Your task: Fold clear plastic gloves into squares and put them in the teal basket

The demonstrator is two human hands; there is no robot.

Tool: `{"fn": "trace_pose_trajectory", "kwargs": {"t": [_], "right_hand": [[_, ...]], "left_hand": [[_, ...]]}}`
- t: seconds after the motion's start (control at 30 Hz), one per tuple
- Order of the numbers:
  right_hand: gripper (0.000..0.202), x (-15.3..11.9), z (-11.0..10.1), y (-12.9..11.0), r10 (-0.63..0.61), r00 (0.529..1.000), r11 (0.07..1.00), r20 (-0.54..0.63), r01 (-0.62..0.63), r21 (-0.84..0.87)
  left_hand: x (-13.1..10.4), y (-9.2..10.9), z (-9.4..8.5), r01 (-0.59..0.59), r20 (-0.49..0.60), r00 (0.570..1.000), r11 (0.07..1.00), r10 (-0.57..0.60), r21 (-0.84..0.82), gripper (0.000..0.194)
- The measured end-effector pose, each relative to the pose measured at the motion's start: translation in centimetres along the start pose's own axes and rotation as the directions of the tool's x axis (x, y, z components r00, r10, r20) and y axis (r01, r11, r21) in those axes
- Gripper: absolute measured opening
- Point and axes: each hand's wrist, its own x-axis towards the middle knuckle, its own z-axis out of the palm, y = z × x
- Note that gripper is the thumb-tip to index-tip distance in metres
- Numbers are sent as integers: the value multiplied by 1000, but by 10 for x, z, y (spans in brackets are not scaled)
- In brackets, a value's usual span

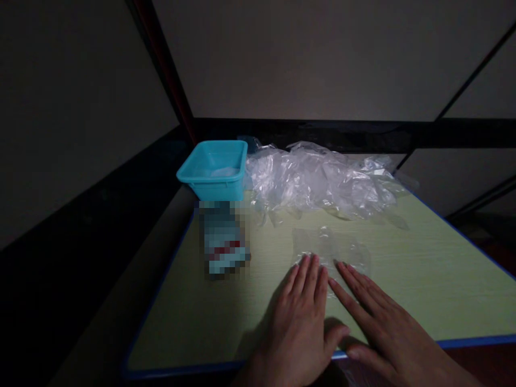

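Head view shows left hand (300,317) and right hand (382,322) spread flat on a clear plastic glove (330,250) mid-bench (443,269), best smoothed by pressing outward evenly from its centre.

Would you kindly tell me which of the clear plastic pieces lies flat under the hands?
The single clear plastic sheet spread flat at the fingertips, apart from the crumpled plastic pile beside the teal bin.
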Motion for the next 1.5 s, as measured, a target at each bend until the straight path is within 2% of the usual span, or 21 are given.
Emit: {"fn": "trace_pose_trajectory", "kwargs": {"t": [0.33,0.43,0.57,0.67,0.77,0.9,1.03,1.17,1.27,1.4,1.5], "right_hand": [[81,-5,3,2,25,1000,996,-15,-24,86],[73,-13,-1,5,72,997,990,-41,-67,121],[58,-32,-4,11,162,980,984,-111,-152,92],[55,-45,-1,14,157,976,986,-148,-146,82],[56,-49,2,12,135,977,990,-162,-127,62],[57,-39,0,3,61,981,998,-185,-62,-3],[58,-23,-3,-11,-54,982,995,-183,38,-93],[65,-9,4,-27,-142,970,985,-196,118,-129],[59,-3,3,-34,-189,960,977,-207,162,-141],[63,8,-19,-29,-53,979,998,-197,56,5],[59,24,-33,-19,44,978,997,-204,-29,76]], "left_hand": [[-2,-4,-3,-15,23,1000,999,16,-36,71],[-2,-5,-5,-31,0,1000,998,31,-50,72],[-5,-4,-15,-80,-22,997,990,78,-120,58],[-5,-3,-19,-78,-45,996,979,71,-187,47],[-4,-3,-18,-69,-89,995,980,53,-187,42],[-2,-4,-14,-30,-163,987,989,6,-145,37],[0,-6,-12,106,-241,961,986,-134,-126,32],[0,-10,-11,217,-250,938,969,-240,-117,33],[-2,-14,-8,236,-243,940,971,-239,-41,38],[-8,-16,-6,198,-208,961,978,-180,69,60],[-9,-15,-5,200,-183,966,975,-180,97,74]]}}
